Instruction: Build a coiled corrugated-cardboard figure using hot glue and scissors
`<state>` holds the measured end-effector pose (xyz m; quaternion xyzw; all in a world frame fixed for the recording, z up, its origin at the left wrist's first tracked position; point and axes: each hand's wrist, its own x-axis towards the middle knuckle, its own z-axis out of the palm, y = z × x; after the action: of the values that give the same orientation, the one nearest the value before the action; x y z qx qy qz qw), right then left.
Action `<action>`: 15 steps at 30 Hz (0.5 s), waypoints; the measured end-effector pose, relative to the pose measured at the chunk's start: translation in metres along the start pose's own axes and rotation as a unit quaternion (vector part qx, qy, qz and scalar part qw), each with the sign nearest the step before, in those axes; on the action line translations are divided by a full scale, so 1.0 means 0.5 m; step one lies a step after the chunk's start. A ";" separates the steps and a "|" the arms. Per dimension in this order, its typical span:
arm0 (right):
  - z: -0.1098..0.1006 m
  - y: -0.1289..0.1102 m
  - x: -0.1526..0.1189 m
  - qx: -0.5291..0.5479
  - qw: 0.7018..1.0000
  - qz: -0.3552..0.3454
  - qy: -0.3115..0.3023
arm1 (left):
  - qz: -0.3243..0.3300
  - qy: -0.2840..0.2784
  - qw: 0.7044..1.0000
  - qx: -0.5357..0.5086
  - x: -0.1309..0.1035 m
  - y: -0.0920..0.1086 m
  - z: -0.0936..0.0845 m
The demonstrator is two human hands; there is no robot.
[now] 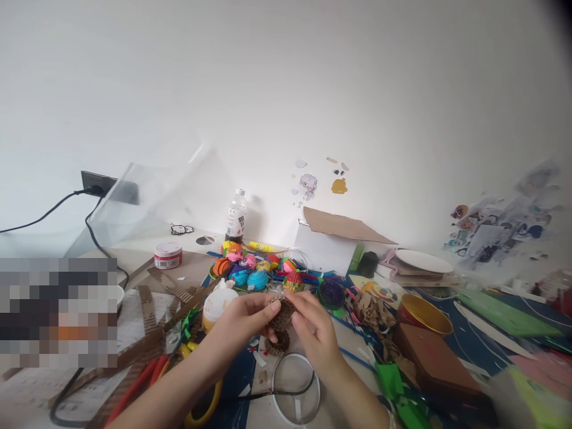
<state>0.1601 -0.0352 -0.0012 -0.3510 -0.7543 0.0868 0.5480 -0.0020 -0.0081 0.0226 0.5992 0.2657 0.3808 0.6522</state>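
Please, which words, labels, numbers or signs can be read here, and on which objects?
None can be read with certainty.
Bottle: label characters, too small and blurred.
Red-and-white tub: printed label, too small.
Yellow tube: marking, too blurred.
Paper at left: faint print, unreadable.

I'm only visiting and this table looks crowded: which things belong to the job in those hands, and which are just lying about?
Seemingly part of the job:
brown coil, held between left hand and right hand
second coil, just below it in view

Seemingly just lying about:
bottle
white box
white plate
round tub
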 end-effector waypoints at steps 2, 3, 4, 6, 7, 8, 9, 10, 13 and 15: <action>0.004 0.003 -0.004 -0.014 1.000 -0.003 -0.016 | 0.009 -0.007 1.000 0.004 0.002 0.000 -0.002; 0.006 0.005 -0.006 -0.025 0.999 -0.009 -0.027 | 0.012 -0.006 1.000 0.007 0.003 0.000 -0.005; 0.008 0.006 -0.008 -0.037 0.998 -0.017 -0.036 | 0.013 -0.004 1.000 0.011 0.004 -0.001 -0.008; 0.010 0.009 -0.010 -0.057 0.997 -0.030 -0.050 | 0.012 0.004 1.000 0.023 0.006 -0.003 -0.013; 0.010 0.010 -0.011 -0.060 0.996 -0.032 -0.051 | 0.011 0.004 0.999 0.030 0.008 -0.004 -0.014; 0.010 0.011 -0.010 -0.058 0.997 -0.028 -0.047 | 0.010 0.002 0.999 0.036 0.009 -0.004 -0.015; 0.010 0.012 -0.009 -0.052 0.998 -0.020 -0.039 | 0.008 0.001 0.999 0.039 0.010 -0.005 -0.014; 0.010 0.012 -0.007 -0.044 0.999 -0.006 -0.027 | 0.005 0.002 0.999 0.040 0.012 -0.006 -0.013; 0.010 0.012 0.000 -0.017 0.997 0.064 0.033 | 0.006 0.031 0.999 0.023 0.017 -0.012 -0.006; 0.012 0.012 0.003 0.014 0.990 0.127 0.067 | 0.014 0.057 0.998 0.017 0.022 -0.018 -0.003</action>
<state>0.1572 -0.0285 -0.0053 -0.4415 -0.6638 0.1422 0.5868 0.0045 0.0017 0.0146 0.5909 0.3002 0.4192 0.6205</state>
